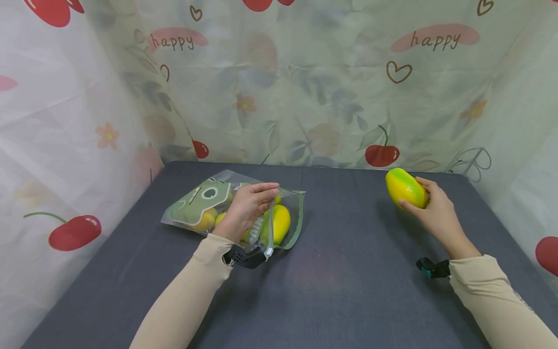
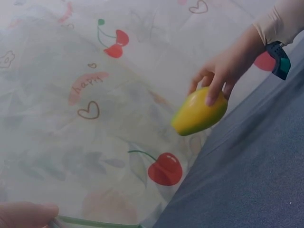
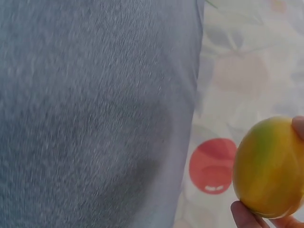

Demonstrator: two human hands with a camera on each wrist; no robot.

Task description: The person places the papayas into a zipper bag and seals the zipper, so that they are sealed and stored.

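A yellow-green mango (image 1: 405, 188) is held in my right hand (image 1: 436, 218) above the right side of the table; the left wrist view shows the same mango (image 2: 200, 111) with fingers over its top. In the right wrist view the mango (image 3: 268, 166) sits between thumb and fingertips. My left hand (image 1: 248, 208) pinches the upper edge of a clear zip bag (image 1: 301, 213) with a green cartoon face. Inside the bag lie several yellow fruits, among them a mango (image 1: 281, 224) near the bag's mouth. The left hand hides part of the bag.
A dark grey cloth covers the table (image 1: 340, 291). Patterned curtains (image 1: 305, 87) with cherries and hearts stand along its back and both sides. A zip slider (image 1: 269, 252) hangs at the bag's near edge.
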